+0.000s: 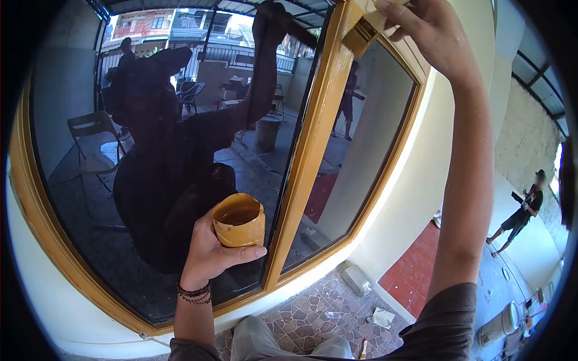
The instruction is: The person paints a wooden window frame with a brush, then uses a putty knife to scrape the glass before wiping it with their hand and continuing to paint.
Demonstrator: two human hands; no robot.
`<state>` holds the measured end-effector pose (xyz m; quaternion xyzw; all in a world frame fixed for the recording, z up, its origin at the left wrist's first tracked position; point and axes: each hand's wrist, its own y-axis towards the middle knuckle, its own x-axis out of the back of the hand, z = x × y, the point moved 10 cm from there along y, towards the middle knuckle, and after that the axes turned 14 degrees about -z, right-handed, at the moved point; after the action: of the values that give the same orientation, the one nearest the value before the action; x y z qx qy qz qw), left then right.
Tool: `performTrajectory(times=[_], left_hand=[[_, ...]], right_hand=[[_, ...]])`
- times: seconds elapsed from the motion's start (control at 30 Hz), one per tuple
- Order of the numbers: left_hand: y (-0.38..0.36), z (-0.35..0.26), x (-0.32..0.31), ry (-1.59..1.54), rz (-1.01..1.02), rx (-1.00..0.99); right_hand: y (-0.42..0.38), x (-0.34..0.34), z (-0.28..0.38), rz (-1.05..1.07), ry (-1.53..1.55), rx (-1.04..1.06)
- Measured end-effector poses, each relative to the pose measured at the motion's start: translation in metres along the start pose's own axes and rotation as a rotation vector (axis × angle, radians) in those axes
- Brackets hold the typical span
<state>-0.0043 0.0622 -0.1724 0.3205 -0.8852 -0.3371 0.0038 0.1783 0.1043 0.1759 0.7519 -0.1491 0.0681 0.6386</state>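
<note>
My left hand [211,243] is wrapped round a yellow-brown paint cup [241,231], its rim uneven and some brownish paint inside. The cup is upright in front of the dark window glass [150,156]. High at the upper right, my right hand [424,36] grips a paintbrush [363,36] by its handle, which my fingers partly hide. The bristles point down and left, touching or very close to the ochre window frame's upright [313,132]. That upright looks wet and glossy along its length.
Below lies a patterned stone floor [301,313] with a stone block [356,280], a paper scrap [383,317] and another brush [363,349]. To the right are red tiles [412,265], a bucket [500,325] and another person [525,207] standing by a wall.
</note>
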Motion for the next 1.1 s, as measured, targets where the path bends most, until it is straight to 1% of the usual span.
performTrajectory(times=[0.07, 0.1, 0.17, 0.2, 0.33, 0.4, 0.43, 0.5, 0.7, 0.83, 0.9, 0.93, 1.0, 1.03, 1.1], left_hand=[[0.001, 0.0, 0.0, -0.006, 0.003, 0.001], [0.001, 0.001, 0.0, -0.007, 0.009, -0.003], [0.001, 0.001, -0.001, -0.01, 0.016, -0.006], [0.0, 0.0, -0.001, -0.009, 0.012, -0.006], [0.0, -0.001, -0.001, -0.015, 0.008, -0.01], [0.0, -0.001, -0.001, -0.019, 0.01, -0.011], [0.0, -0.002, -0.001, -0.022, 0.012, -0.012], [0.0, -0.003, -0.001, -0.015, 0.012, -0.011], [0.0, -0.001, -0.001, -0.009, 0.014, -0.006], [0.0, -0.001, -0.001, -0.02, 0.018, 0.0], [0.0, -0.002, -0.002, -0.021, 0.016, -0.005], [0.0, -0.002, -0.002, -0.022, 0.015, -0.01], [0.0, -0.001, -0.001, -0.028, 0.015, -0.008], [0.0, -0.001, -0.001, -0.035, 0.014, -0.008], [0.0, -0.002, -0.001, -0.023, 0.012, -0.016]], right_hand=[[-0.011, 0.001, 0.005, 0.017, 0.021, -0.113], [-0.012, -0.002, 0.008, 0.018, 0.02, -0.113], [-0.02, -0.015, -0.01, 0.082, 0.081, -0.353], [-0.022, -0.018, -0.019, 0.117, 0.069, -0.392], [-0.022, -0.025, -0.016, 0.06, 0.183, -0.334], [-0.02, -0.022, -0.007, 0.016, 0.098, -0.229], [-0.02, -0.023, -0.008, 0.015, 0.098, -0.228], [-0.017, -0.02, -0.007, -0.057, 0.096, -0.192], [-0.009, -0.014, -0.003, -0.1, -0.067, -0.196], [0.003, -0.014, -0.017, -0.116, -0.087, -0.229], [0.002, -0.005, 0.002, -0.186, -0.11, -0.125], [0.004, -0.004, -0.002, -0.186, -0.11, -0.124], [0.01, 0.0, -0.005, -0.223, 0.137, -0.127], [0.009, 0.002, -0.002, -0.223, 0.138, -0.123], [-0.003, -0.006, 0.011, -0.099, 0.035, -0.177]])
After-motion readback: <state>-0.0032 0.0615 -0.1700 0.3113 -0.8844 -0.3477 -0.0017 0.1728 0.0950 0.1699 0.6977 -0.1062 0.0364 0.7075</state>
